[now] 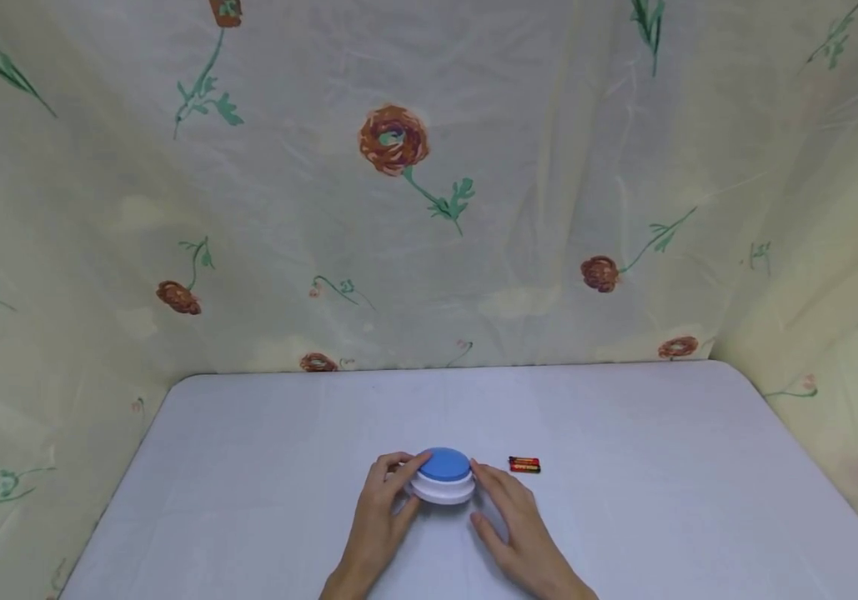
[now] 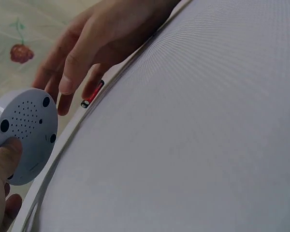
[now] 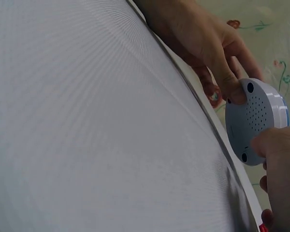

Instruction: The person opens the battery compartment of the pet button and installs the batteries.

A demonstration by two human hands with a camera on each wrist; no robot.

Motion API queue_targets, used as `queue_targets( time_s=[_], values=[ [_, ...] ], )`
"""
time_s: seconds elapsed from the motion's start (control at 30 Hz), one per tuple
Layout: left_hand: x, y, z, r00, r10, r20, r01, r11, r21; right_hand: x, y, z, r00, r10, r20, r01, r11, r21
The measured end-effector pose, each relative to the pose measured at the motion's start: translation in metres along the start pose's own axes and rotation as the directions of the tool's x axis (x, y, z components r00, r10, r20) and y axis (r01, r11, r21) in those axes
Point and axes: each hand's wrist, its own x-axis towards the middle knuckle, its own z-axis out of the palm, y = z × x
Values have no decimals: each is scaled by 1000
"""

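Note:
A round push button with a blue top and white base [image 1: 444, 492] is tilted up between the two hands. In the left wrist view the underside of the button [image 2: 36, 137] shows small speaker holes and dark round feet. My left hand [image 1: 379, 517] grips its left side, thumb on the underside and fingers over the top edge. My right hand [image 1: 514, 521] is at the other side, index fingertip right at the rim, with the thumb apart from it and the fingers relaxed. In the right wrist view, the right thumb [image 3: 268, 140] overlaps the underside.
Two small red and black batteries [image 1: 524, 465] lie side by side on the white table [image 1: 271, 467], just beyond the right hand. A flowered curtain [image 1: 519, 208] hangs behind the table and along both sides.

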Motion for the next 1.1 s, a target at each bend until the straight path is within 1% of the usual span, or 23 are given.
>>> queue_targets(
  time_s=[0.1,0.17,0.23,0.4,0.43,0.53,0.7,0.83,0.9,1.0,1.1],
  values=[
    [0,0,0,999,-32,10,32,999,-17,2,-2,-3,999,33,26,-34,999,34],
    [0,0,-1,999,-40,15,40,999,-31,4,-3,-4,999,34,23,-35,998,58],
    [0,0,0,999,-32,16,32,998,-45,5,-3,-4,1000,25,6,-25,996,80],
    [-1,0,2,1000,-15,23,17,997,-71,7,-1,-2,1000,25,6,-25,991,134],
    [-1,0,2,1000,-16,27,18,997,-71,8,-1,-2,999,33,16,-35,988,148],
    [-3,1,3,999,-16,39,18,998,-61,11,0,2,1000,17,5,-18,981,191],
    [-4,1,5,999,15,36,-12,998,-67,15,1,3,1000,4,-8,-2,970,245],
    [-2,1,4,999,47,24,-44,995,-89,17,1,2,999,-14,-43,24,968,249],
    [-1,0,3,998,56,30,-53,994,-96,18,2,2,999,-16,-52,29,967,253],
    [0,-1,3,997,63,54,-57,993,-105,19,2,3,998,3,-57,11,970,243],
    [0,-3,3,994,78,76,-69,991,-113,18,3,4,998,38,-48,-25,971,239]
  ],
)
